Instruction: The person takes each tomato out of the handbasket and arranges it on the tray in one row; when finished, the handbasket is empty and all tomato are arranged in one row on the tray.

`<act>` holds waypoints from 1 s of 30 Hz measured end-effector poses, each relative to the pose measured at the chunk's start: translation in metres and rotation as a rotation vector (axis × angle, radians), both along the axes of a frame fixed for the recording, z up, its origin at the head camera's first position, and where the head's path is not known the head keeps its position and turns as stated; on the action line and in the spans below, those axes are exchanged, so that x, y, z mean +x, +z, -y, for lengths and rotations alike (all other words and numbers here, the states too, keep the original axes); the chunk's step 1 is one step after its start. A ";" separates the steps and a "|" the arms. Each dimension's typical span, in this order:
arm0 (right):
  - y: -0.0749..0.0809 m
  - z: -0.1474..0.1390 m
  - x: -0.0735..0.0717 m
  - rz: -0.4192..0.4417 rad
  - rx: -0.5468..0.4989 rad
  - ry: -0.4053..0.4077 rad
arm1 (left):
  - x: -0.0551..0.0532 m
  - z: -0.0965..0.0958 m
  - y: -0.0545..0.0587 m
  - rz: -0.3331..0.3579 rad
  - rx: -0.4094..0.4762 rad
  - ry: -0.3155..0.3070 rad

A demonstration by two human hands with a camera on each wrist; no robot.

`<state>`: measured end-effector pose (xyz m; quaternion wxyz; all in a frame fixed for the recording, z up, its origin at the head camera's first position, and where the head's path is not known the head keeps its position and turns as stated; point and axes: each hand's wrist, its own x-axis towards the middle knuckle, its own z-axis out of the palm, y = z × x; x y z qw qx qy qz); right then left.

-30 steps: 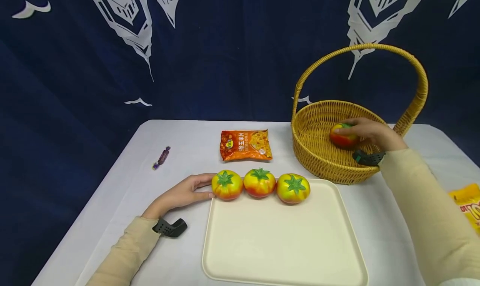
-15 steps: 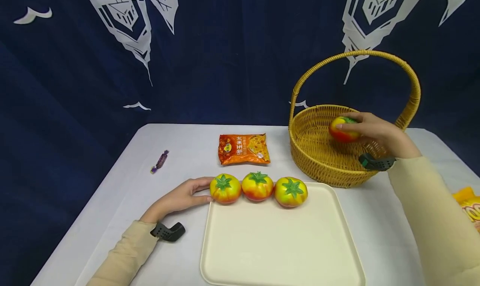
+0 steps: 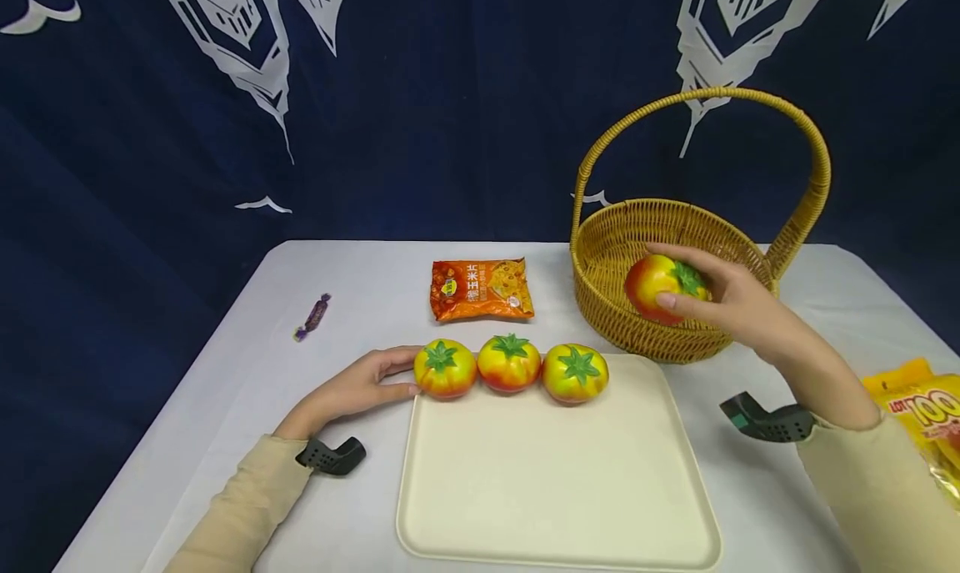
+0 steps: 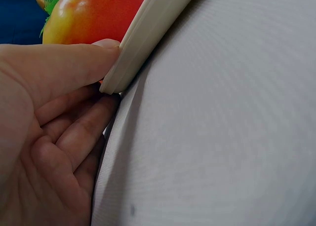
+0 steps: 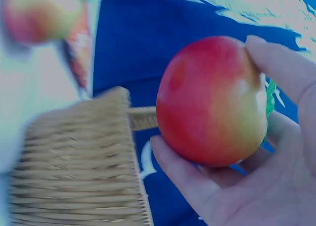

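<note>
A red-yellow tomato (image 3: 654, 288) with a green leafy top is gripped by my right hand (image 3: 738, 302), over the near part of the wicker basket (image 3: 637, 327). In the right wrist view, thumb and fingers curl round this tomato (image 5: 212, 102). My left hand (image 3: 360, 385) holds the far left corner of the cream tray (image 3: 555, 481), its fingertips close beside the left tomato (image 3: 446, 369). The thumb lies on the tray's rim (image 4: 143, 36) in the left wrist view. A middle tomato (image 3: 509, 363) and a right tomato (image 3: 575, 374) complete a row along the tray's far edge.
An orange snack bag (image 3: 482, 290) lies behind the tray, and a small purple wrapped candy (image 3: 312, 317) at the left. At the right edge is a yellow snack bag (image 3: 922, 414). The basket's tall handle (image 3: 705, 93) arches above its bowl. A dark blue curtain hangs behind.
My right hand has lifted the tomato up inside the basket and brought it towards me and slightly left, to the near rim. The left hand and the row of tomatoes stay in place.
</note>
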<state>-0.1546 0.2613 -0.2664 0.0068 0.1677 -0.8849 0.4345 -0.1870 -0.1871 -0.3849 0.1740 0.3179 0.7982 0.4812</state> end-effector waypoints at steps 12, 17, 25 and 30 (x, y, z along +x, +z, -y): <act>-0.040 0.013 0.036 -0.171 0.060 0.092 | -0.001 -0.001 -0.001 0.005 -0.008 0.011; -0.050 0.011 0.036 -0.159 0.079 0.149 | -0.001 -0.001 0.000 0.000 -0.004 0.015; -0.069 0.005 0.028 -0.124 0.085 0.191 | -0.001 -0.001 0.001 0.003 -0.016 0.023; -0.074 0.004 0.027 -0.153 0.135 0.203 | -0.001 -0.001 0.001 0.003 -0.019 0.025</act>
